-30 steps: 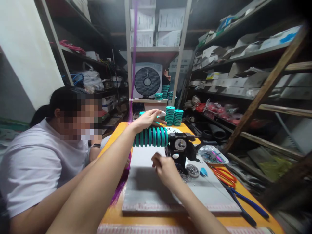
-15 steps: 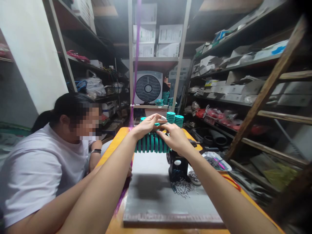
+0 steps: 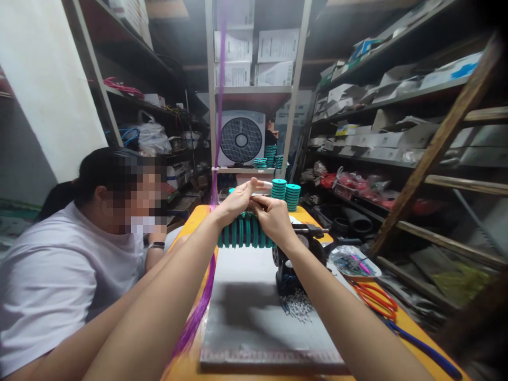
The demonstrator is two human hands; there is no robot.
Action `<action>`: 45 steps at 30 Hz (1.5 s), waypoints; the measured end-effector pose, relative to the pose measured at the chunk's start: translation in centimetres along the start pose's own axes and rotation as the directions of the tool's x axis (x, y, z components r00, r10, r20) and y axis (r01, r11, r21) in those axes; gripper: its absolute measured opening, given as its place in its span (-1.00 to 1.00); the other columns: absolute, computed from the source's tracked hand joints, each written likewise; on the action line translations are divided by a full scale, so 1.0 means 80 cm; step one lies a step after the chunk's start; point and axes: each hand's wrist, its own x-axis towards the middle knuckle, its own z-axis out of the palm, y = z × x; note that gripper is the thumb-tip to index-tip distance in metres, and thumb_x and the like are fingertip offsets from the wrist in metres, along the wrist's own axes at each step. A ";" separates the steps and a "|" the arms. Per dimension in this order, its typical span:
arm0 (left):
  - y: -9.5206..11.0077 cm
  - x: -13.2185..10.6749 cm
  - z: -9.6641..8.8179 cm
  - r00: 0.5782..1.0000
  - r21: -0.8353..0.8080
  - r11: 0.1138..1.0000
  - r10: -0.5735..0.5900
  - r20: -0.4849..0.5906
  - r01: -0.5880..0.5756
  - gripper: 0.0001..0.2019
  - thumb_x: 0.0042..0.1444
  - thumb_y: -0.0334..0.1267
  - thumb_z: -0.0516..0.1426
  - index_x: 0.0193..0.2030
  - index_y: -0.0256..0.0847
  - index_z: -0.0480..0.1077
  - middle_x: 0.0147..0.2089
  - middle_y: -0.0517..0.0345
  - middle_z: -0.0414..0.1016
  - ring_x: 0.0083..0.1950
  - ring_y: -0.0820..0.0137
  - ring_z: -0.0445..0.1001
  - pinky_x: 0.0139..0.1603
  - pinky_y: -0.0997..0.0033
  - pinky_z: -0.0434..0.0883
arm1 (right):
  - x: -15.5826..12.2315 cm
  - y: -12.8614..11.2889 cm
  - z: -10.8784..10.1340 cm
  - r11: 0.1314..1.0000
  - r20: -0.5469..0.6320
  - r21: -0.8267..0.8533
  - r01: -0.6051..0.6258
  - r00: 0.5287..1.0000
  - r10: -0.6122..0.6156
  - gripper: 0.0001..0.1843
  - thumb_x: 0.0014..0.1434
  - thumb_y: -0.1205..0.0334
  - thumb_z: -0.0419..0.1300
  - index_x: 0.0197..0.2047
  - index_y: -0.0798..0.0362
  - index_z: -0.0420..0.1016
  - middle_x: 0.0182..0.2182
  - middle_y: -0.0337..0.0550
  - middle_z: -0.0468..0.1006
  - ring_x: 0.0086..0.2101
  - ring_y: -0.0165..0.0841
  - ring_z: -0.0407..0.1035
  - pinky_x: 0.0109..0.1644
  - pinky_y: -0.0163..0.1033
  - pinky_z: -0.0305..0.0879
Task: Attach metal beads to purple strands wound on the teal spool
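My two hands meet above a row of green spools (image 3: 242,234) set side by side on a black hand-cranked machine (image 3: 289,267). My left hand (image 3: 240,200) is closed, with a white wrap on one fingertip. My right hand (image 3: 273,216) pinches close beside it, just over the spools. Anything between the fingers is too small to make out. Purple strands (image 3: 206,293) hang down left of the spools and fall along the table edge. Small silvery pieces (image 3: 298,306) lie heaped at the machine's foot.
A person (image 3: 51,275) in a white shirt sits close on the left. Stacked green spools (image 3: 292,197) stand behind my hands. Orange-handled scissors (image 3: 377,299), blue-handled pliers (image 3: 428,346) and a plastic tray (image 3: 353,262) lie right. A wooden ladder (image 3: 432,153) leans beyond.
My right hand has drawn in toward the left, its fingers now more curled. The view has shifted, showing more of the scissors and pliers.
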 end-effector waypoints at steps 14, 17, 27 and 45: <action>0.036 0.007 -0.022 0.958 0.333 0.934 0.029 0.285 -0.128 -0.46 0.13 0.13 0.11 0.10 -0.23 0.44 0.10 -0.11 0.49 0.12 0.18 0.45 0.11 0.27 0.37 | 0.010 0.022 0.005 0.960 0.071 0.271 -0.070 0.996 0.053 -0.61 0.06 -0.04 0.26 -0.23 0.10 0.65 -0.40 -0.11 0.61 -0.36 -0.31 0.42 -0.23 -0.22 0.32; 0.038 -0.008 -0.033 0.987 0.246 0.968 0.006 0.159 -0.045 -0.29 0.06 -0.03 0.25 0.33 -0.13 0.17 0.31 -0.18 0.27 0.21 0.13 0.39 0.10 0.20 0.39 | 0.008 0.020 0.004 0.965 0.055 0.256 -0.054 0.998 0.041 -0.63 0.10 -0.04 0.24 -0.21 0.08 0.64 -0.34 -0.11 0.62 -0.32 -0.29 0.44 -0.18 -0.21 0.32; -0.019 -0.025 -0.033 0.993 0.435 0.897 -0.036 -0.115 0.083 -0.67 0.02 -0.06 0.21 -0.31 -0.33 0.59 -0.31 -0.03 0.63 -0.20 0.21 0.55 -0.10 0.28 0.44 | 0.010 0.014 -0.001 0.992 -0.063 0.124 0.012 0.998 -0.004 -0.59 0.06 -0.16 0.27 -0.28 0.02 0.65 -0.30 -0.10 0.49 -0.28 -0.32 0.37 -0.17 -0.19 0.32; -0.022 -0.014 -0.044 0.992 0.453 0.883 -0.095 -0.078 0.120 -0.72 0.04 -0.12 0.18 -0.33 -0.33 0.57 -0.37 0.07 0.60 -0.36 0.41 0.45 -0.26 0.44 0.33 | 0.021 0.025 -0.001 0.986 -0.052 0.098 -0.135 0.989 0.140 -0.57 0.00 0.08 0.34 -0.06 0.07 0.59 -0.38 -0.11 0.63 -0.33 -0.27 0.49 -0.17 -0.17 0.39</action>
